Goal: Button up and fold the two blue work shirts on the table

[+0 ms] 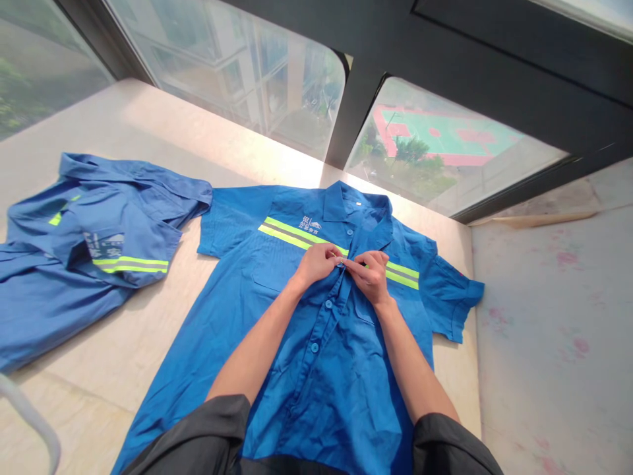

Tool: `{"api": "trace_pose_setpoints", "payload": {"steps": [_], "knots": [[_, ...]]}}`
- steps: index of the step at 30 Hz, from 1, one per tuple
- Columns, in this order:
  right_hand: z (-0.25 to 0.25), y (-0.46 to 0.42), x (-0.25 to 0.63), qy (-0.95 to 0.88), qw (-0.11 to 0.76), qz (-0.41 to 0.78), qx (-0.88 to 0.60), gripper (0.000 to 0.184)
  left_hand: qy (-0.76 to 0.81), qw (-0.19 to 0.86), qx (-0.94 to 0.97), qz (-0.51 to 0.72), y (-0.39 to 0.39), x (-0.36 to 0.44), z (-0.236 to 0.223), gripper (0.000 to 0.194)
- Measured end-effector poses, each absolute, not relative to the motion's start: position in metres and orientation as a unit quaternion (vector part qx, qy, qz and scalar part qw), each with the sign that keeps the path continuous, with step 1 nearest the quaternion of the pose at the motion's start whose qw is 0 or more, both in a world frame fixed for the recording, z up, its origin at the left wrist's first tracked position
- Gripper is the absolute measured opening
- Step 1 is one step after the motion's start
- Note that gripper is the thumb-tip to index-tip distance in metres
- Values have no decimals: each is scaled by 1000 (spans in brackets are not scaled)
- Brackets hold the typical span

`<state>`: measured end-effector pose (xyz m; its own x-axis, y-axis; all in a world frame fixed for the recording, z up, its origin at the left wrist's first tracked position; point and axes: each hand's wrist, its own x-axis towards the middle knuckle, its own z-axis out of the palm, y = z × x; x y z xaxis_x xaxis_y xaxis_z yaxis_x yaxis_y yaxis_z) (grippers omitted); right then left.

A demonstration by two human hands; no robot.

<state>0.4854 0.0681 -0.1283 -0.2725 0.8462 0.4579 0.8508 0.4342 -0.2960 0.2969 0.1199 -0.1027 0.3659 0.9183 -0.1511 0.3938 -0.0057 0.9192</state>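
Observation:
A blue short-sleeved work shirt lies spread out, collar toward the window, with a yellow-and-grey reflective stripe across the chest. My left hand pinches the front edge at stripe height, next to a button partly hidden by the fingertips. Close against it, my right hand is closed on the other side of the placket, its fingertips meeting those of my left. Below the hands, a button and a lower button show on the front edge. Another button sits above, near the collar.
A second blue work shirt lies crumpled on the left of the pale sill. Dark window frames stand behind. A wall with a faint flower pattern bounds the right side. A white curved bar is at lower left.

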Motion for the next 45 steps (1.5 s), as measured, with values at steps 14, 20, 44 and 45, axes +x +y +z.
{"api": "trace_pose_setpoints", "payload": {"steps": [14, 20, 44, 45], "knots": [[-128, 73, 485, -798, 289, 49, -527, 22, 569, 445, 590, 361, 89, 305, -101, 6], [-129, 73, 484, -809, 269, 72, -518, 23, 569, 447, 576, 380, 69, 306, -102, 10], [-128, 72, 487, -798, 310, 75, -512, 19, 521, 524, 525, 423, 58, 302, -110, 36], [-128, 72, 486, -801, 306, 71, -510, 19, 519, 521, 526, 427, 58, 302, -111, 35]]}}
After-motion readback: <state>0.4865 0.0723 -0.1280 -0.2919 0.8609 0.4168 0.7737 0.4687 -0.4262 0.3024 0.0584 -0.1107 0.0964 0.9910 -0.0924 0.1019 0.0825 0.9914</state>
